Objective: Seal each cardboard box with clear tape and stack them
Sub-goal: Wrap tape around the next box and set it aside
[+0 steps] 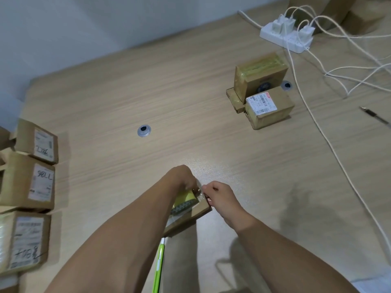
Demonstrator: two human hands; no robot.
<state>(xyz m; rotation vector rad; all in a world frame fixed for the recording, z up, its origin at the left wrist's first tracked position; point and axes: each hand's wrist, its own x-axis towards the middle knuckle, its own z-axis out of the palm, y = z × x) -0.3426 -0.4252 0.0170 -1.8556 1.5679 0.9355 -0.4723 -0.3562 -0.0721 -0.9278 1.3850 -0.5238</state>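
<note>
Soft overhead light, faint shadows, slight blur, wide-angle edge distortion.

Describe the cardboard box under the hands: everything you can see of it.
The cardboard box is small and brown, lying askew on the wooden table between the forearms. Glossy yellowish tape covers part of its top, over a dark patterned strip. The left hand grips its far end; the right hand pinches its right edge. The left forearm hides part of it.
</note>
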